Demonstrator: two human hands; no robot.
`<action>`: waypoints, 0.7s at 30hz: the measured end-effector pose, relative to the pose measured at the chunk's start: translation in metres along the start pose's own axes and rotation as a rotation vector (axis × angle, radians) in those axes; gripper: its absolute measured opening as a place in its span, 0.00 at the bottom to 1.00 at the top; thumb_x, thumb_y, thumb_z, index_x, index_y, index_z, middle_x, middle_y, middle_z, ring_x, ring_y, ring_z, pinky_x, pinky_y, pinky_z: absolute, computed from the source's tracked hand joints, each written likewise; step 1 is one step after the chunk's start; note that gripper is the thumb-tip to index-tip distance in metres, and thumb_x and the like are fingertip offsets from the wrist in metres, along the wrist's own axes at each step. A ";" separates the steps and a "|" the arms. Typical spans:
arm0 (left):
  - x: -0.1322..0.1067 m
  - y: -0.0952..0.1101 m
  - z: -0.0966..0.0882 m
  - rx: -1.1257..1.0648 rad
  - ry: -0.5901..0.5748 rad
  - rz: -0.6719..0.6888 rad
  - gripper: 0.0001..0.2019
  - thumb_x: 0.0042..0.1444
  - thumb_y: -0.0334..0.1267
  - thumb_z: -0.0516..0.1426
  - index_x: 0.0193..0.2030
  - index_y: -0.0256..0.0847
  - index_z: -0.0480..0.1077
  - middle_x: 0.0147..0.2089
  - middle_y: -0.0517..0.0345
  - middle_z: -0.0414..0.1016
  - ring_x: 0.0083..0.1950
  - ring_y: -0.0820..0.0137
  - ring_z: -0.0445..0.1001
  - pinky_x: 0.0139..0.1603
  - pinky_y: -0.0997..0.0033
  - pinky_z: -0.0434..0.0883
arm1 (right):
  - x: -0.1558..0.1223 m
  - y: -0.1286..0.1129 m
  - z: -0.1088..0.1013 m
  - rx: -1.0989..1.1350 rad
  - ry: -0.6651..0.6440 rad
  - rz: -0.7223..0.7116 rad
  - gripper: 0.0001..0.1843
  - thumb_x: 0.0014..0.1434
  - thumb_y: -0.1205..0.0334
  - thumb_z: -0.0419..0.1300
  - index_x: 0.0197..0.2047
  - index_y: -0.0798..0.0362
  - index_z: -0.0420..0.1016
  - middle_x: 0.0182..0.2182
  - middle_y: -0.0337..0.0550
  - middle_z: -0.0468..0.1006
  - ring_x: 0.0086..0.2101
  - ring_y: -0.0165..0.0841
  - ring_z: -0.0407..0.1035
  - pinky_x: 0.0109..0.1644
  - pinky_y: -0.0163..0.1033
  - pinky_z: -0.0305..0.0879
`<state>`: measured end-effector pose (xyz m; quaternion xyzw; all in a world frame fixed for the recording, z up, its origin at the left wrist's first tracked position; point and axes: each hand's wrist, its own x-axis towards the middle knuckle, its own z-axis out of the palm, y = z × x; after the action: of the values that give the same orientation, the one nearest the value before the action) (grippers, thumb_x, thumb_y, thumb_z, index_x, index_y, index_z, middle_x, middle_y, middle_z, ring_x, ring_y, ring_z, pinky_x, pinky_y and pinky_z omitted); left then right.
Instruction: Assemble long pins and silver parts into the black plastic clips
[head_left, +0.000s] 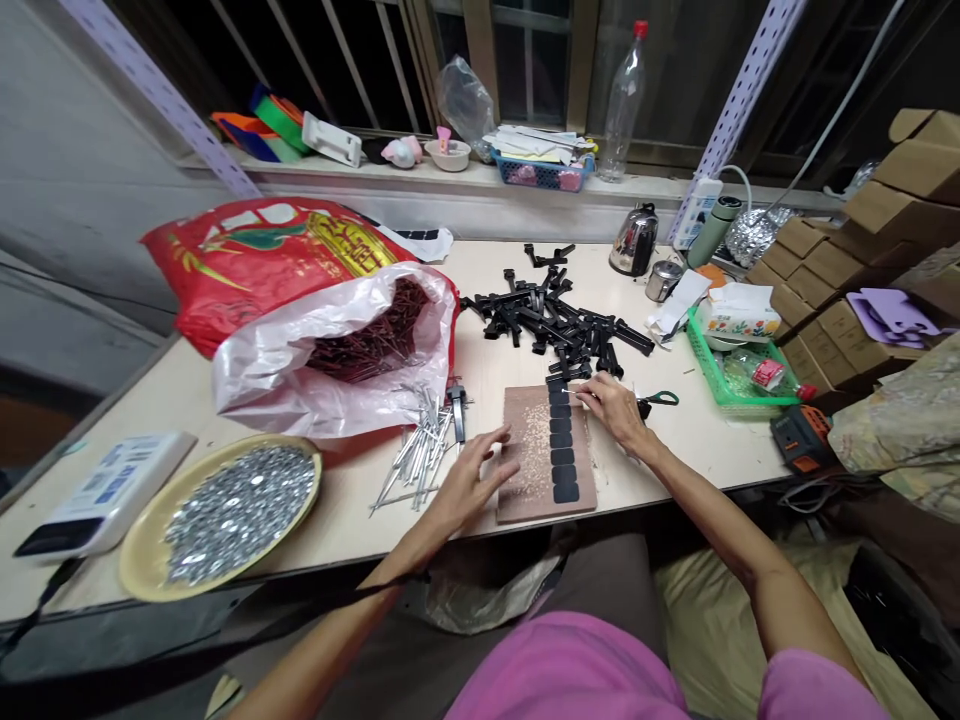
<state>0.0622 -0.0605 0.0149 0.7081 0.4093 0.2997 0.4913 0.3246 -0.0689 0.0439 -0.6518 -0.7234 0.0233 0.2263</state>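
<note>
A brown board (525,500) lies at the table's front edge. Along its right half runs a column of black rounded-square pads (562,440), and pale specks cover its left half. My right hand (611,410) pinches a thin silvery pin (568,391) over the top of that column. At the board's left edge my left hand (472,480) is open, thumb and fingers apart, holding nothing. Loose long silvery nails (416,455) lie left of the board, beside a black clip-like part (457,408). Beyond the board is a heap of black plastic parts (547,315).
A red-and-white sack (285,270) of reddish-brown nails stands open at left. Nearer sit a yellow bowl (131,560) of silvery washers and a white device (112,490). On the right are green-handled scissors (661,398), a green basket (739,400), a kettle (634,240) and cardboard boxes (832,340).
</note>
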 end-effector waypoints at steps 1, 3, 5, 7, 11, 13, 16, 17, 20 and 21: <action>-0.001 -0.005 0.007 0.107 -0.057 0.072 0.25 0.53 0.49 0.58 0.58 0.43 0.66 0.58 0.46 0.70 0.62 0.57 0.65 0.61 0.54 0.63 | 0.005 0.009 0.001 -0.014 -0.022 0.000 0.06 0.63 0.64 0.57 0.38 0.52 0.76 0.35 0.41 0.73 0.33 0.28 0.68 0.32 0.30 0.58; -0.003 -0.014 0.020 0.300 -0.173 0.181 0.27 0.59 0.50 0.52 0.64 0.43 0.59 0.67 0.45 0.60 0.70 0.56 0.53 0.67 0.50 0.54 | 0.014 0.021 0.006 -0.047 -0.058 -0.022 0.07 0.63 0.63 0.56 0.38 0.53 0.76 0.36 0.42 0.73 0.35 0.29 0.67 0.32 0.31 0.57; -0.006 -0.023 0.031 0.446 -0.244 0.239 0.29 0.63 0.49 0.47 0.68 0.42 0.52 0.71 0.45 0.52 0.72 0.57 0.45 0.68 0.49 0.50 | 0.023 0.029 0.012 -0.070 -0.079 -0.058 0.08 0.64 0.63 0.56 0.37 0.53 0.76 0.36 0.43 0.73 0.37 0.31 0.66 0.33 0.32 0.56; -0.008 -0.029 0.039 0.549 -0.244 0.266 0.29 0.65 0.48 0.43 0.70 0.42 0.45 0.72 0.45 0.47 0.72 0.58 0.43 0.69 0.49 0.50 | 0.029 0.034 0.019 -0.073 -0.093 -0.104 0.09 0.64 0.62 0.55 0.37 0.53 0.76 0.35 0.43 0.73 0.38 0.32 0.64 0.34 0.33 0.56; -0.012 -0.036 0.045 0.674 -0.162 0.297 0.29 0.66 0.44 0.41 0.71 0.44 0.35 0.73 0.44 0.45 0.72 0.59 0.45 0.68 0.48 0.52 | 0.037 0.043 0.027 -0.049 -0.128 -0.205 0.11 0.65 0.61 0.53 0.37 0.54 0.76 0.36 0.44 0.73 0.37 0.33 0.62 0.34 0.34 0.55; -0.013 -0.037 0.047 0.718 -0.136 0.317 0.30 0.66 0.43 0.41 0.71 0.45 0.32 0.72 0.44 0.46 0.72 0.58 0.47 0.67 0.48 0.53 | 0.042 0.047 0.030 -0.040 -0.139 -0.244 0.12 0.66 0.61 0.52 0.37 0.54 0.75 0.36 0.44 0.73 0.37 0.33 0.61 0.34 0.35 0.55; -0.014 -0.036 0.048 0.763 -0.127 0.344 0.32 0.66 0.43 0.43 0.71 0.47 0.29 0.72 0.44 0.47 0.71 0.57 0.48 0.67 0.47 0.54 | 0.053 0.053 0.031 -0.024 -0.146 -0.291 0.12 0.66 0.61 0.52 0.36 0.54 0.75 0.35 0.44 0.73 0.37 0.33 0.60 0.35 0.35 0.56; -0.014 -0.036 0.048 0.770 -0.127 0.347 0.32 0.66 0.43 0.44 0.71 0.47 0.29 0.72 0.44 0.46 0.71 0.56 0.48 0.66 0.47 0.55 | 0.055 0.055 0.031 -0.017 -0.145 -0.306 0.12 0.66 0.61 0.52 0.36 0.55 0.74 0.35 0.44 0.73 0.37 0.33 0.60 0.35 0.35 0.57; -0.015 -0.037 0.048 0.763 -0.109 0.341 0.34 0.65 0.42 0.45 0.71 0.48 0.27 0.73 0.43 0.42 0.71 0.55 0.47 0.66 0.46 0.56 | 0.044 0.051 0.029 0.005 -0.151 -0.363 0.13 0.66 0.63 0.51 0.34 0.56 0.74 0.33 0.44 0.73 0.35 0.33 0.60 0.35 0.35 0.58; -0.015 -0.037 0.047 0.751 -0.099 0.336 0.34 0.65 0.41 0.45 0.71 0.48 0.26 0.73 0.43 0.40 0.72 0.55 0.46 0.66 0.47 0.56 | 0.032 0.047 0.028 0.015 -0.165 -0.403 0.14 0.67 0.64 0.50 0.33 0.56 0.73 0.31 0.43 0.72 0.34 0.32 0.60 0.35 0.35 0.58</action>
<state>0.0834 -0.0884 -0.0363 0.9087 0.3445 0.1710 0.1621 0.3572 -0.0243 0.0131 -0.4881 -0.8550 0.0362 0.1713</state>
